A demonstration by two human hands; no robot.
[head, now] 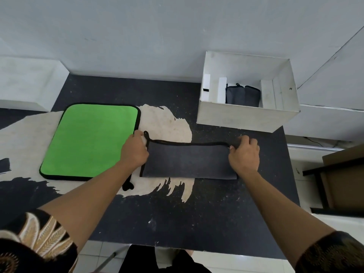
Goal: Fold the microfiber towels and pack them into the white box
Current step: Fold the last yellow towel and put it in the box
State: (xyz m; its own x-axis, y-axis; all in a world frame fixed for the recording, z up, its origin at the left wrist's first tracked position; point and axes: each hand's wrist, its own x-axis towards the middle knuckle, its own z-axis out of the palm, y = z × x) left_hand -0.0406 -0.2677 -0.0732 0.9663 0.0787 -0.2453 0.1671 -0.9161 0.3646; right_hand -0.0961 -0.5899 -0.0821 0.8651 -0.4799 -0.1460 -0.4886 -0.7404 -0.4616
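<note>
dark grey towel point(189, 161) lies folded in half on the desk point(177, 209), a long strip. left hand point(136, 149) and right hand point(244, 154) each pinch a far corner at the black piped edge, likely to line up edges before the next fold. green towel point(90, 138) lies flat just left, waiting its turn. white box point(246, 119) sits at far right, within reach, with folded grey towels point(242, 95) standing inside.
</note>
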